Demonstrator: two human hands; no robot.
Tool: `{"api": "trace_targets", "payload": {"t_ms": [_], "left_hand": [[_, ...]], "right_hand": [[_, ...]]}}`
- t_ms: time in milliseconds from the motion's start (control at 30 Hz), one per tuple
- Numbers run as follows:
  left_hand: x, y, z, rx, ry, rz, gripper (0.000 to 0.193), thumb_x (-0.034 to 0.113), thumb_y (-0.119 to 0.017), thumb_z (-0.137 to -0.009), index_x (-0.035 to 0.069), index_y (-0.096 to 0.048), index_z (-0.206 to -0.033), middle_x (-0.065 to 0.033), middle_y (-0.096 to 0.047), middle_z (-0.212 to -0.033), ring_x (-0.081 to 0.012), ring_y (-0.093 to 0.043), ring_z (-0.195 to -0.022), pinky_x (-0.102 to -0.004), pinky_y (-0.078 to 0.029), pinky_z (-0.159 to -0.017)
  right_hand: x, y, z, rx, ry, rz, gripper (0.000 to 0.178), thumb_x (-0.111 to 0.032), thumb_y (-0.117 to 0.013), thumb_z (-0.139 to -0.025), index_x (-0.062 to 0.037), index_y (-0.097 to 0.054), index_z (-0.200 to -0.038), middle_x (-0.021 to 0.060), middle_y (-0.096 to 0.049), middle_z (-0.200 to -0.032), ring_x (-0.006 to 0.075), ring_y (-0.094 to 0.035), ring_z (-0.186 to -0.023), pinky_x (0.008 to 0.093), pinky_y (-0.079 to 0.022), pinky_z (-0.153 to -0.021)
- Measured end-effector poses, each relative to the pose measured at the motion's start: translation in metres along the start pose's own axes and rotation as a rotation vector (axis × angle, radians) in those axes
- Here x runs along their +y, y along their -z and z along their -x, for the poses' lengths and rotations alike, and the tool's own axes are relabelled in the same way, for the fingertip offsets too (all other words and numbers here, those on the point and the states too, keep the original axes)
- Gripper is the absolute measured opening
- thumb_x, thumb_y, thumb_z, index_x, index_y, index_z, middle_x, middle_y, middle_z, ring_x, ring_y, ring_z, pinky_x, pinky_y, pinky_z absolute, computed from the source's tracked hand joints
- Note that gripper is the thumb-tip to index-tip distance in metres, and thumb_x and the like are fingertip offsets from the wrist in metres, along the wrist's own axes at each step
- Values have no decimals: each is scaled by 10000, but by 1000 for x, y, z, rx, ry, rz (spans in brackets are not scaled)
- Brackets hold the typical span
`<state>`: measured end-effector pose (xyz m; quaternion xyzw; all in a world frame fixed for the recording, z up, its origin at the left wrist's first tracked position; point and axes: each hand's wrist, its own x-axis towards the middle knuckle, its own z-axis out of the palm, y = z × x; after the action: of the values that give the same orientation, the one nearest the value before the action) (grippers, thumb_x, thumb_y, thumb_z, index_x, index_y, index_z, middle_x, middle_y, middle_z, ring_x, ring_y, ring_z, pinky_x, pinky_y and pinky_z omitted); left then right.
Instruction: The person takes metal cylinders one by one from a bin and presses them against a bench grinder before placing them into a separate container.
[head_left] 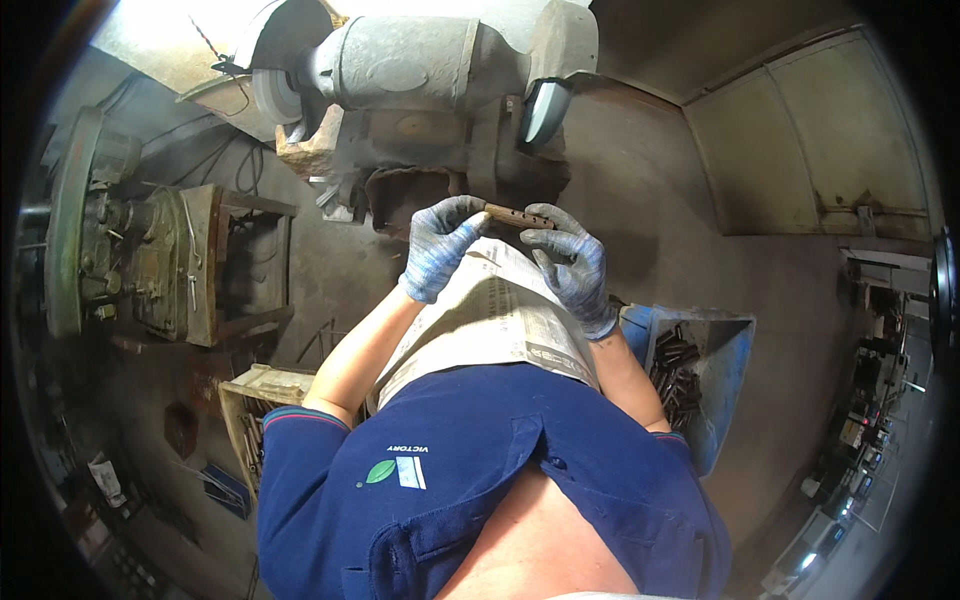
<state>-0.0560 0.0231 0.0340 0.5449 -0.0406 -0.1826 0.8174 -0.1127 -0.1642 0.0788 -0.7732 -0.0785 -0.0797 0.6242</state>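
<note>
Item: one bar (515,216), slim, straight and short.
Colour: tan to brown, lighter toward the left, darker around the right end.
Features: a row of small dark holes or slots along the visible side, set one after another; their exact count and depth are too small to tell. Both ends are partly covered by fingers, so their shape cannot be told.
Position: held in the air between the two hands, in front of the grinder (408,65), just beyond the far edge of the printed paper sheet (485,320) over the person's lap. It lies crosswise, its right end slightly nearer the person.

Left hand (441,246): blue-and-grey glove; closed on the bar's left end, thumb and fingers pinching it.
Right hand (577,265): matching glove, palm partly curled; fingers gripping the bar's right end from both sides.

Surroundings: the grinder is grey, with a pale wheel (277,96) at its left and another wheel (546,112) at its right. Beside the right forearm, a blue bin (728,390) containing dark metal pieces (673,370). Near the left elbow, a pale box (262,381), also holding pieces. Farther left, a greenish machine (150,255).
</note>
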Motion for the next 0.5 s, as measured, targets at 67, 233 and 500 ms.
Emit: {"api": "trace_targets", "payload": {"t_ms": [67, 233, 500], "left_hand": [[-5, 5, -5, -5, 25, 37, 170, 59, -629, -848, -41, -601, -983, -121, -650, -917, -177, -646, -808, -295, -543, -758], [-7, 9, -15, 67, 37, 160, 180, 53, -626, -846, -44, -591, -994, -124, -648, -917, -189, -648, -815, -314, -553, -773], [-19, 16, -33, -4, 69, 132, 152, 43, -594, -863, -50, -600, -983, -108, -653, -894, -176, -656, -793, -268, -549, -720]], "right_hand": [[-1, -2, -3, 26, 64, 80, 237, -114, -721, -744, 40, -662, -914, 219, -572, -1134, 300, -600, -1019, 346, -474, -875], [4, -9, -2, 206, 250, 411, 331, -142, -750, -715, 33, -635, -971, 231, -562, -1143, 337, -596, -1017, 358, -482, -867], [34, -14, 0, 247, 90, 318, 327, -72, -715, -729, -19, -649, -1045, 174, -598, -1126, 292, -567, -1080, 343, -435, -929]]}}
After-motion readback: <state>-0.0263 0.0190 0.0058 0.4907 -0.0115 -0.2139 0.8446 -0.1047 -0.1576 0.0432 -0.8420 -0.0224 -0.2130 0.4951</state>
